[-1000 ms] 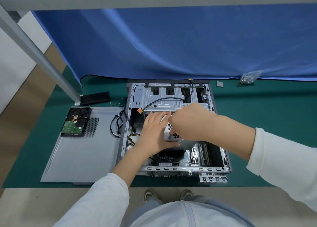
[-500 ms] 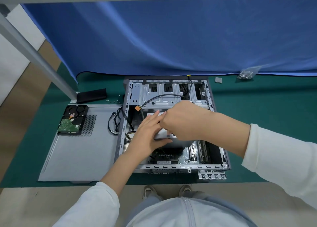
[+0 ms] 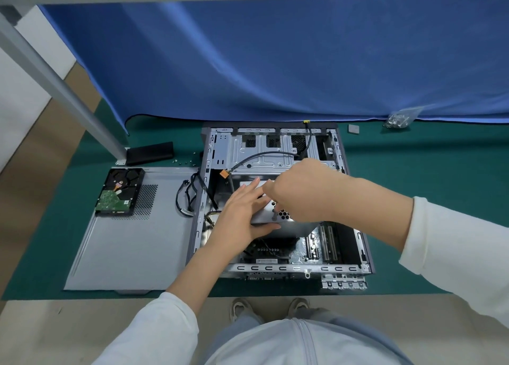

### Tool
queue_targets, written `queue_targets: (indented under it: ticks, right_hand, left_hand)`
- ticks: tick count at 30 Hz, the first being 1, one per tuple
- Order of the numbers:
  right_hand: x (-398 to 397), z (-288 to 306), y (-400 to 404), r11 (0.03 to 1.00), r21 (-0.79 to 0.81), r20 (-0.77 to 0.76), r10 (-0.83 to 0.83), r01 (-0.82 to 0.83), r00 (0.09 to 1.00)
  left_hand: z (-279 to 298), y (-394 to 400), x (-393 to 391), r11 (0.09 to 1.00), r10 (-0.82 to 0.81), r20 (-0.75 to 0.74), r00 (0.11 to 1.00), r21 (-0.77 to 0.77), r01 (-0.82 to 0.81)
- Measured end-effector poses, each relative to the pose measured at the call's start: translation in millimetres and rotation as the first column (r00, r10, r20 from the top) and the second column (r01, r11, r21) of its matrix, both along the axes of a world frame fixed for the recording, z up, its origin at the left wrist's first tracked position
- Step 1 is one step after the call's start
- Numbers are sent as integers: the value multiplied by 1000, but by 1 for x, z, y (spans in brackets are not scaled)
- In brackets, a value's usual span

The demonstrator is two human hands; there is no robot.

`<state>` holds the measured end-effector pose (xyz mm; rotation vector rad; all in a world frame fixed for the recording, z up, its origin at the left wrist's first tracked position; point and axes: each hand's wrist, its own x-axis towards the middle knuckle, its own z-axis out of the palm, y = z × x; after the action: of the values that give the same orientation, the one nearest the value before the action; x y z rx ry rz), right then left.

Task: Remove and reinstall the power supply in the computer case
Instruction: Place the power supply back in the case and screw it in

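My left hand [image 3: 242, 213] lay flat, fingers straight, on the power supply [image 3: 265, 213] inside the open computer case [image 3: 275, 199]; my right hand [image 3: 300, 188] gripped its top, fingers curled.

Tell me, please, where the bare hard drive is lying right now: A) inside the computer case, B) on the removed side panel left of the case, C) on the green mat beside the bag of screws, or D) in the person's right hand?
B: the hard drive lies circuit board up on the far corner of the removed side panel, left of the open computer case.
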<state>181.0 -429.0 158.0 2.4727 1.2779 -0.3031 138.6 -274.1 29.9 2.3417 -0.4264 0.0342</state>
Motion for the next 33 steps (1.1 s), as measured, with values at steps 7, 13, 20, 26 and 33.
queue_targets:
  ticks: [7, 13, 20, 26, 33]
  right_hand:
    - [0, -7, 8, 997, -38, 29, -62, 63, 998]
    - [-1, -2, 9, 999, 2, -29, -35, 35, 999]
    - [0, -11, 12, 995, -31, 44, -89, 91, 995]
    - [2, -5, 1, 997, -68, -24, -33, 32, 999]
    - [-1, -3, 7, 1000, 30, -30, -3, 4, 1000]
  left_hand:
    - [-2, 0, -1, 1000, -25, 65, 998, -3, 25]
    - [-1, -1, 0, 999, 5, 4, 1000, -42, -5]
    - [-2, 0, -1, 999, -31, 54, 998, -21, 33]
    - [2, 0, -1, 1000, -24, 38, 999, 0, 24]
    - [0, 0, -2, 999, -37, 54, 998, -23, 38]
